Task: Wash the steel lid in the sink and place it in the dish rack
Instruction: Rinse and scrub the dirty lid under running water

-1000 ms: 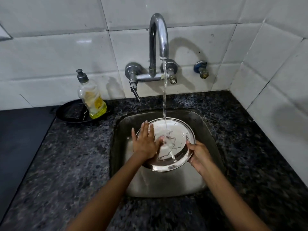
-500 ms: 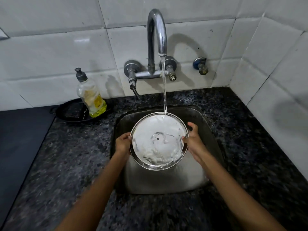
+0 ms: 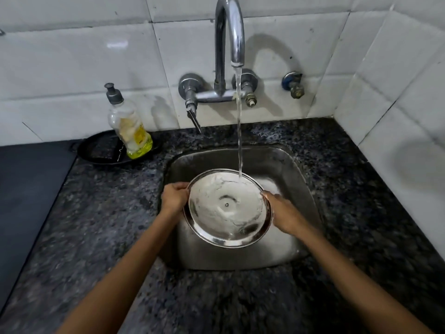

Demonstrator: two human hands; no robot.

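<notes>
Steel lid [image 3: 227,208] held tilted over sink [image 3: 298,169], far rim under tap [image 3: 228,32] stream. Left hand [image 3: 173,197] grips left rim, right hand [image 3: 280,210] grips right rim. Soap bottle [image 3: 128,126] on worktop [image 3: 96,213], well apart to the left w/ open room between.

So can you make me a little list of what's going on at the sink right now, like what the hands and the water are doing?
lid: steel lid held tilted over the sink, soapy film on it
left hand: left hand holds the lid's left rim
right hand: right hand holds the lid's right rim
water: stream from the tap lands on the lid's upper edge
soap: bottle standing in a black pan left of the sink
dish rack: not in view
</notes>
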